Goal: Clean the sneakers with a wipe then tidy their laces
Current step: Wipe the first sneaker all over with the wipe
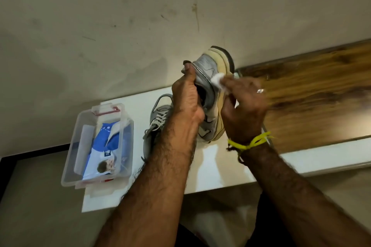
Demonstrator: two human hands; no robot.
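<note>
wiping heel | left hand [187,104] gripping shoe [212,94] collar | right hand [243,104] pinching wipe [217,80] | advice: brace firmly, rub short strokes along midsole

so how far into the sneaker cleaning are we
Early. In hand: the left hand holds one sneaker on end while the right hand rubs a wipe on its side. Left: the second sneaker lies untouched on the table, then both pairs of laces.
</note>
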